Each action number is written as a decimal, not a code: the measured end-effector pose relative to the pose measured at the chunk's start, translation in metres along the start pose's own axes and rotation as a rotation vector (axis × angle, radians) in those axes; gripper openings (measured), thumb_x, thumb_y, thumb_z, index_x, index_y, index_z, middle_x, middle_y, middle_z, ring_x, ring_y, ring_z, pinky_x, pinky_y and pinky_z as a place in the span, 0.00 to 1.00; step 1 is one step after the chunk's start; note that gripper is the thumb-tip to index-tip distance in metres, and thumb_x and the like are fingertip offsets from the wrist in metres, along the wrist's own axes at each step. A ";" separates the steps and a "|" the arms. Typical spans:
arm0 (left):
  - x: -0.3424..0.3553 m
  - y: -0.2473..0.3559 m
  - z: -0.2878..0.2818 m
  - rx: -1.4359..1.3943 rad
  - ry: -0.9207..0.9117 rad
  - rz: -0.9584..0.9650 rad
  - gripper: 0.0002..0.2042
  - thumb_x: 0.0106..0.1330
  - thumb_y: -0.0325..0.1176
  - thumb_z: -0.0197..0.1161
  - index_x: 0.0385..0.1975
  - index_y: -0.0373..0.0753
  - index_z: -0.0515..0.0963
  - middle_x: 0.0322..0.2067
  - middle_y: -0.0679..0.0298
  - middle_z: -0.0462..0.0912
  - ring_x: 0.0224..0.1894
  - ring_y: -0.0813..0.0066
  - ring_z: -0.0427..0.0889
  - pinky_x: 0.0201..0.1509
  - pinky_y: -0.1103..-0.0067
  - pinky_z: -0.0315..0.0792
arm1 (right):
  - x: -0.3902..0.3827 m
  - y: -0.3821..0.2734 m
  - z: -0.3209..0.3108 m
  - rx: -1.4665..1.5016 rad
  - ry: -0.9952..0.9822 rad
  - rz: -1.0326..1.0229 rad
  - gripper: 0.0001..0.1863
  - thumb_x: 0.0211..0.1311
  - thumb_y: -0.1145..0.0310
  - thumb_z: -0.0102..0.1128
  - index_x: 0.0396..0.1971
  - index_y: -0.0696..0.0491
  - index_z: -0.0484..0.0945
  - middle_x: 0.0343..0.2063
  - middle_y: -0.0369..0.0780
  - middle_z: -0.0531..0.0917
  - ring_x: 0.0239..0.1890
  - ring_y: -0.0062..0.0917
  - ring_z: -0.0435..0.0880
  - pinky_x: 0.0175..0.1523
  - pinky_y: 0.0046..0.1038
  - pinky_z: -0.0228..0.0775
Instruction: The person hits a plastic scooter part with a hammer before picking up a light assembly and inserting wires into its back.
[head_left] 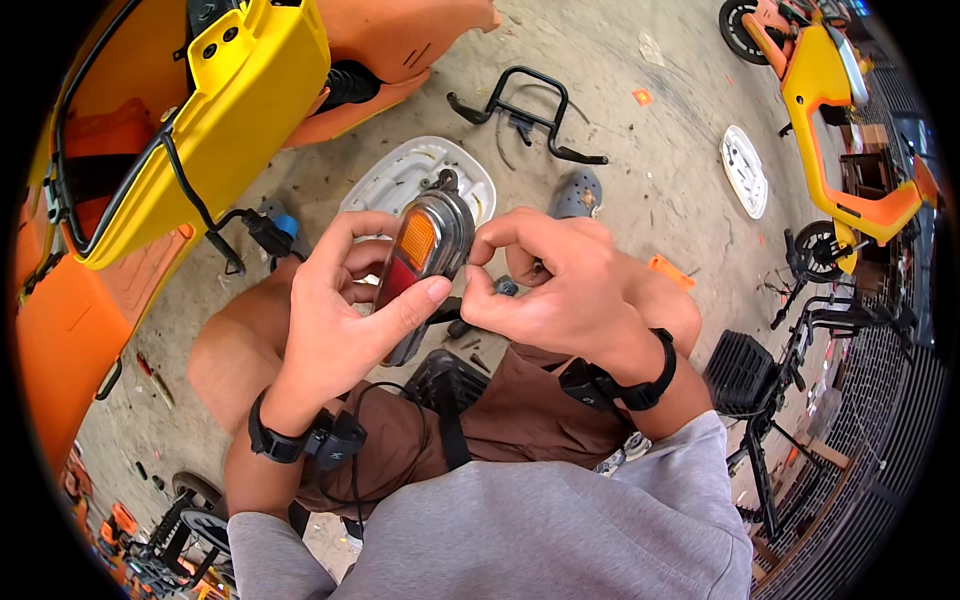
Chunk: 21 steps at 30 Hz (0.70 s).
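Note:
My left hand (345, 300) grips a vehicle tail light (422, 238) with an amber and red lens and a dark, glossy housing. Its thumb presses along the near side, while the other fingers wrap behind. A small dark mounting tab shows at the upper end of the light. Against the right edge of the housing, my right hand (550, 275) has its thumb and forefinger pinched close together. Whatever lies between those fingertips is hidden. Below the light, black parts (460, 328) appear between my knees, partly covered by my hands.
A white tray (400, 165) with small parts lies just beyond the light. Past it rests a black tubular rack (530, 72). Yellow bodywork (240, 120) of a scooter stands close on the left. At right are another white tray (742, 175), a yellow scooter (805, 100) and a black frame (765, 450).

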<state>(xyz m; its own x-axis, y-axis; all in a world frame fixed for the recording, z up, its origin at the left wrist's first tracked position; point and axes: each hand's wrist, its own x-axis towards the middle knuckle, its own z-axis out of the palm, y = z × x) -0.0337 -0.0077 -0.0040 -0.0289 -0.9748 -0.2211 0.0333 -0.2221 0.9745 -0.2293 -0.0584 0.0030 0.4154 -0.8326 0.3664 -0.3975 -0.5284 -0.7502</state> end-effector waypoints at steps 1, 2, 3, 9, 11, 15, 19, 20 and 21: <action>0.000 0.000 0.000 0.008 -0.001 0.007 0.24 0.57 0.31 0.75 0.50 0.32 0.70 0.36 0.58 0.85 0.34 0.82 0.82 0.35 0.85 0.77 | 0.000 0.000 0.000 0.001 -0.005 -0.005 0.09 0.38 0.74 0.70 0.22 0.52 0.78 0.08 0.32 0.68 0.09 0.17 0.66 0.17 0.22 0.59; 0.000 0.000 0.000 0.008 -0.009 0.003 0.24 0.57 0.31 0.75 0.49 0.32 0.70 0.36 0.58 0.85 0.34 0.82 0.82 0.35 0.85 0.77 | 0.000 0.000 -0.001 0.015 -0.013 -0.002 0.09 0.38 0.75 0.69 0.23 0.52 0.78 0.08 0.31 0.64 0.10 0.15 0.63 0.17 0.20 0.56; 0.000 0.000 0.000 0.009 -0.017 -0.001 0.24 0.57 0.31 0.75 0.49 0.32 0.70 0.35 0.57 0.85 0.34 0.82 0.83 0.35 0.85 0.77 | 0.000 0.001 -0.001 0.028 -0.020 0.000 0.09 0.38 0.76 0.68 0.23 0.52 0.78 0.09 0.29 0.61 0.10 0.12 0.59 0.18 0.19 0.52; -0.001 0.001 0.000 -0.011 -0.052 -0.023 0.23 0.58 0.31 0.74 0.49 0.32 0.70 0.35 0.57 0.85 0.33 0.81 0.83 0.34 0.85 0.78 | 0.000 0.000 -0.005 0.061 -0.066 0.053 0.10 0.37 0.74 0.69 0.21 0.53 0.76 0.08 0.32 0.65 0.09 0.16 0.64 0.17 0.21 0.57; -0.002 0.001 0.001 -0.013 -0.055 -0.020 0.23 0.58 0.31 0.74 0.49 0.32 0.70 0.35 0.56 0.85 0.33 0.81 0.83 0.33 0.85 0.77 | -0.001 -0.001 -0.006 0.065 -0.077 0.065 0.10 0.37 0.74 0.69 0.21 0.53 0.76 0.08 0.32 0.65 0.09 0.17 0.63 0.17 0.22 0.57; -0.001 0.000 0.001 0.019 -0.072 -0.007 0.23 0.58 0.30 0.74 0.49 0.32 0.71 0.34 0.57 0.85 0.33 0.82 0.83 0.33 0.85 0.77 | 0.000 0.000 -0.010 0.056 -0.110 0.070 0.09 0.36 0.75 0.68 0.20 0.53 0.75 0.08 0.32 0.65 0.09 0.17 0.64 0.17 0.22 0.57; 0.001 0.002 -0.003 0.146 -0.059 -0.015 0.21 0.59 0.30 0.72 0.49 0.32 0.71 0.32 0.59 0.85 0.32 0.84 0.82 0.33 0.86 0.75 | 0.002 -0.001 -0.013 0.093 -0.152 0.092 0.09 0.36 0.75 0.67 0.20 0.52 0.75 0.08 0.32 0.64 0.10 0.17 0.63 0.18 0.22 0.56; 0.002 -0.003 -0.007 0.067 -0.032 -0.027 0.20 0.61 0.29 0.70 0.49 0.31 0.71 0.32 0.59 0.85 0.32 0.84 0.81 0.34 0.86 0.75 | 0.002 -0.002 -0.014 0.098 -0.152 0.114 0.09 0.37 0.75 0.67 0.21 0.53 0.75 0.08 0.32 0.63 0.10 0.16 0.62 0.18 0.21 0.55; 0.004 -0.006 -0.011 -0.005 -0.005 -0.033 0.19 0.62 0.29 0.69 0.50 0.31 0.71 0.32 0.59 0.85 0.32 0.84 0.81 0.35 0.86 0.75 | 0.002 -0.004 -0.016 0.106 -0.145 0.132 0.09 0.38 0.75 0.67 0.21 0.53 0.76 0.08 0.31 0.63 0.10 0.15 0.61 0.18 0.21 0.53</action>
<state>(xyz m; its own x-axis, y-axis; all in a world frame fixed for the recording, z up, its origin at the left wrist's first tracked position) -0.0231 -0.0110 -0.0109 -0.0350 -0.9667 -0.2535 0.0368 -0.2547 0.9663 -0.2401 -0.0605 0.0151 0.4819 -0.8567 0.1842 -0.3714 -0.3901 -0.8426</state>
